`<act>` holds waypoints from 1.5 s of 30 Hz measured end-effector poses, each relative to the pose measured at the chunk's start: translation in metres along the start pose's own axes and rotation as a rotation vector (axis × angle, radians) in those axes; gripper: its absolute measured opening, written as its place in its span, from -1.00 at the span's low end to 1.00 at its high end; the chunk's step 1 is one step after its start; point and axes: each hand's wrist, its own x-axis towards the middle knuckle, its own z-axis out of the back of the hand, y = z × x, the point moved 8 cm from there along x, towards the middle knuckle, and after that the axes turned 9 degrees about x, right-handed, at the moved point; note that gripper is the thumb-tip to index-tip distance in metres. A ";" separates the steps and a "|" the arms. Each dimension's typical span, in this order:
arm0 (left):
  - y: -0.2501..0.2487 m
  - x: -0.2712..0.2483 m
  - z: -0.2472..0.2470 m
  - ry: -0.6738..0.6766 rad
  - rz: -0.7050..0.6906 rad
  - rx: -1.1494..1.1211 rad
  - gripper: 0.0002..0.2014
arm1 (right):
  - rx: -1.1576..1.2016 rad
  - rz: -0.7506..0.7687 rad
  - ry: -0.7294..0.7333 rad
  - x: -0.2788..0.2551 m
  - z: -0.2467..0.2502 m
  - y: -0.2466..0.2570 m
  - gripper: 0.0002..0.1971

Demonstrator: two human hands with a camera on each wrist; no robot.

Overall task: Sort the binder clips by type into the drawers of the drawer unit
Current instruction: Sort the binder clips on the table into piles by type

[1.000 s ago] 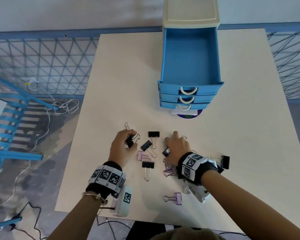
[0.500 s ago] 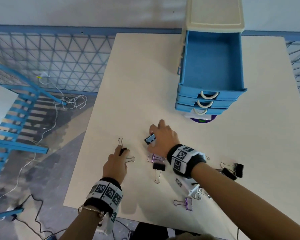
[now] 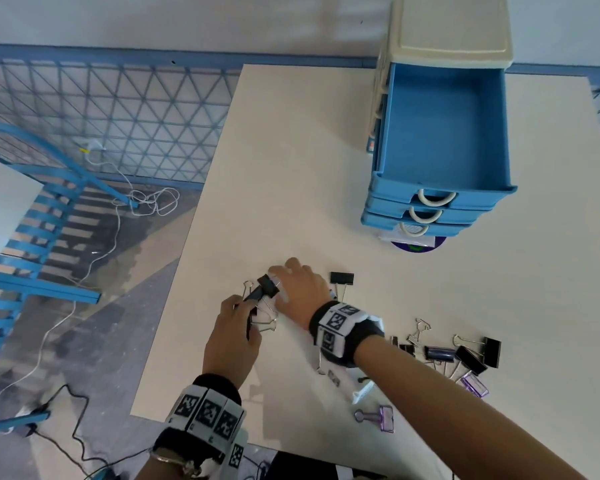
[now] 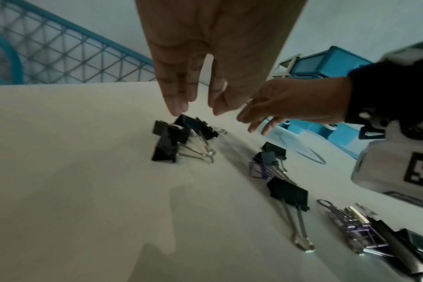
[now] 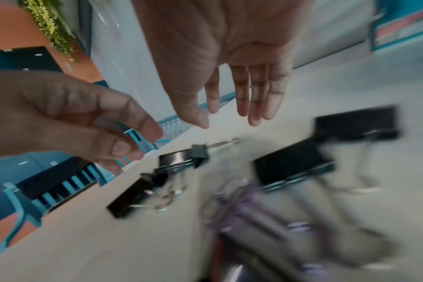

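Black clips: a small heap of black binder clips (image 3: pixel 263 295) lies near the table's (image 3: pixel 326 168) left edge, between both hands; their wire handles mostly point toward the person.
Left hand (image 3: pixel 232 336): fingers straight and relaxed, tips just over the heap, pinching nothing.
Right hand (image 3: pixel 300 292): fingers spread, empty, above the heap.
Change: half a second ago the right hand carried a black clip; now it lies in the heap.
Drawer unit (image 3: pixel 440 133): far right, top drawer pulled open.
Around: one black clip (image 3: pixel 342 278) beside the right wrist; purple clips (image 3: pixel 381 417) and more black ones lie mixed under the right forearm.
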 end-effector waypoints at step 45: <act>0.021 0.016 -0.016 -0.030 0.069 0.080 -0.62 | -0.004 -0.101 -0.018 0.006 0.017 -0.038 -0.56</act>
